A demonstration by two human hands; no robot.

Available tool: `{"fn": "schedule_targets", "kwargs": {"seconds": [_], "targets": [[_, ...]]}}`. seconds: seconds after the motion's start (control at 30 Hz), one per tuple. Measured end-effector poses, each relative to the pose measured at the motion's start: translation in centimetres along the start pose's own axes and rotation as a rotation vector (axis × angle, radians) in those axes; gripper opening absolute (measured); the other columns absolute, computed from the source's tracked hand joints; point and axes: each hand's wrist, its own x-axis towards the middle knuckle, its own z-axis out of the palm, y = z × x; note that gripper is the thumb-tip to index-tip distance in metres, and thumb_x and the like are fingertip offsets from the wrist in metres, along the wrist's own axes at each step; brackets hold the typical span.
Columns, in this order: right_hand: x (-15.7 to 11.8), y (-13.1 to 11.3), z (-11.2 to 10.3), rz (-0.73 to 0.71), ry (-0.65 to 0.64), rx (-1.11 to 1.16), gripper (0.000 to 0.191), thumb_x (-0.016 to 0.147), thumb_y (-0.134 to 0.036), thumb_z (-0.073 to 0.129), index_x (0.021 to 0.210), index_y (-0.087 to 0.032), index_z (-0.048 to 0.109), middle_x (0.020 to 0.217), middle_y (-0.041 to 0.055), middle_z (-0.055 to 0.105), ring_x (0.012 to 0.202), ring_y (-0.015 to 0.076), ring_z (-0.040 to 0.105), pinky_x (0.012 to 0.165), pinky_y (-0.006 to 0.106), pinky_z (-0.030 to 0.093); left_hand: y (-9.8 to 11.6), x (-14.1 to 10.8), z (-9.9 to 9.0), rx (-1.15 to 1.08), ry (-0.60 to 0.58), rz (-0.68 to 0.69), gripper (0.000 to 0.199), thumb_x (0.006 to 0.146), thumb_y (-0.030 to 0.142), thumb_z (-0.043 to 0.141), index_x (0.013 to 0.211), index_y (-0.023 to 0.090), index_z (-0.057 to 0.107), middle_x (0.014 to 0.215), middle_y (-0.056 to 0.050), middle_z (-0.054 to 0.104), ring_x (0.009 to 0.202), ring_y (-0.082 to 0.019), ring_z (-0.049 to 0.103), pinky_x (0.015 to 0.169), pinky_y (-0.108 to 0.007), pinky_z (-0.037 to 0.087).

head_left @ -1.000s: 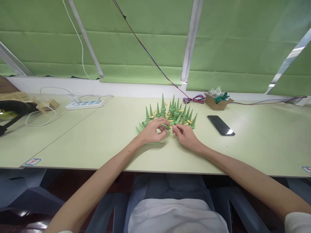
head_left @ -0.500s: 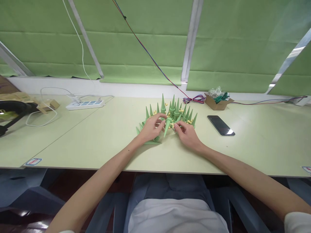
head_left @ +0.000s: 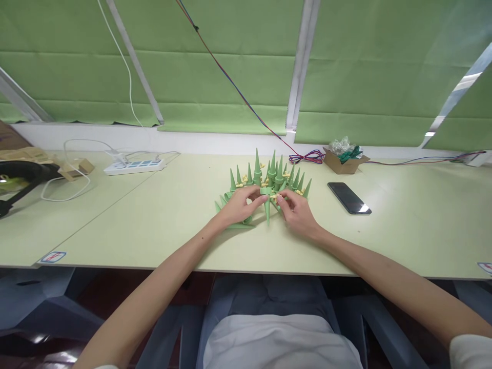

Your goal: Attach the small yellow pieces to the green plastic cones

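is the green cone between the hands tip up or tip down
Tip down: the green cone has its wide collar uppermost, beside the left hand, and narrows downward.

Green blinds [head_left: 215, 89] hang beyond the pale, seamed table [head_left: 415, 215].

the shirt [head_left: 282, 344] is white, the trousers [head_left: 274, 297] grey-blue

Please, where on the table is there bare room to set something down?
The table has bare patches left of the green cones, in front of the power strip, and right of the phone. It is crowded in the middle, where the left hand and right hand are at the cones, and far left, around the cardboard.
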Motion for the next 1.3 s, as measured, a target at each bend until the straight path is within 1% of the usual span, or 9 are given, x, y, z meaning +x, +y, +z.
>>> {"fn": "schedule_targets", "kwargs": {"seconds": [0.13,0.3,0.57,0.73,0.87,1.0,1.13,1.2,1.3], "targets": [[-0.02,0.02,-0.12,0.013,-0.021,-0.009,0.034,0.098,-0.050,0.048,0.081,-0.021,0.055,0.062,-0.0004,0.052,0.054,0.0142,0.046,0.051,0.028,0.035,-0.06,-0.10,0.05,-0.039,0.005,0.022,0.036,0.094,0.049,0.055,0.076,0.018,0.053,0.073,-0.001,0.060,0.072,-0.015,0.059,0.065,-0.027,0.047],[-0.08,0.12,-0.21,0.011,-0.041,-0.017,0.037,0.100,-0.049,0.046,0.074,-0.022,0.049,0.054,-0.0030,0.044,0.051,0.0139,0.041,0.052,0.029,0.033,-0.26,-0.07,0.09,-0.042,0.035,0.065,0.033,0.092,0.047,0.059,0.077,0.018,0.054,0.075,-0.001,0.058,0.073,-0.015,0.059,0.069,-0.027,0.051],[-0.14,0.30,-0.22,-0.022,-0.051,-0.059,0.042,0.102,-0.049,0.040,0.071,-0.022,0.048,0.052,-0.0037,0.041,0.052,0.0134,0.039,0.055,0.029,0.031,-0.45,-0.12,0.14,-0.015,0.096,0.154,0.028,0.090,0.044,0.065,0.085,0.017,0.061,0.080,-0.002,0.063,0.070,-0.013,0.059,0.066,-0.026,0.051],[-0.08,0.50,-0.21,-0.029,-0.045,-0.080,0.047,0.102,-0.051,0.038,0.066,-0.022,0.043,0.054,-0.0031,0.040,0.052,0.0131,0.039,0.055,0.029,0.030,-0.40,-0.12,0.16,-0.025,0.122,0.200,0.029,0.088,0.046,0.067,0.091,0.017,0.065,0.087,-0.005,0.067,0.070,-0.013,0.060,0.067,-0.027,0.052],[-0.04,0.58,-0.20,-0.026,-0.044,-0.060,0.049,0.102,-0.053,0.037,0.065,-0.022,0.042,0.054,-0.0028,0.040,0.052,0.0131,0.039,0.054,0.029,0.031,-0.38,-0.08,0.19,-0.007,0.124,0.189,0.031,0.089,0.047,0.067,0.095,0.017,0.069,0.088,-0.006,0.069,0.071,-0.014,0.062,0.065,-0.027,0.052],[-0.02,0.54,-0.16,0.003,-0.030,-0.026,0.047,0.101,-0.055,0.039,0.069,-0.022,0.050,0.056,-0.0019,0.045,0.053,0.0138,0.042,0.054,0.029,0.033,-0.43,-0.04,0.29,-0.005,0.115,0.156,0.030,0.091,0.045,0.064,0.103,0.017,0.069,0.091,-0.007,0.070,0.074,-0.014,0.062,0.064,-0.026,0.052],[-0.04,0.29,-0.16,0.010,-0.004,-0.005,0.045,0.101,-0.053,0.042,0.072,-0.021,0.053,0.057,-0.0009,0.049,0.053,0.0141,0.045,0.053,0.029,0.035,-0.50,-0.07,0.30,-0.047,0.125,0.106,0.030,0.090,0.041,0.066,0.109,0.018,0.066,0.099,-0.007,0.070,0.077,-0.013,0.062,0.068,-0.026,0.053],[-0.05,0.16,-0.19,0.005,0.020,-0.016,0.043,0.101,-0.052,0.043,0.073,-0.021,0.054,0.057,-0.0003,0.051,0.053,0.0142,0.045,0.053,0.029,0.035,-0.41,-0.09,0.22,-0.068,0.128,0.088,0.028,0.089,0.040,0.067,0.107,0.018,0.065,0.097,-0.005,0.069,0.075,-0.013,0.060,0.068,-0.026,0.053],[-0.03,0.12,-0.21,0.000,0.051,-0.027,0.040,0.100,-0.052,0.045,0.078,-0.021,0.058,0.062,0.0016,0.055,0.057,0.0155,0.050,0.053,0.029,0.038,-0.05,-0.06,0.04,-0.062,0.122,0.068,0.022,0.092,0.039,0.061,0.094,0.017,0.063,0.088,-0.004,0.066,0.073,-0.013,0.059,0.066,-0.025,0.051]]}}
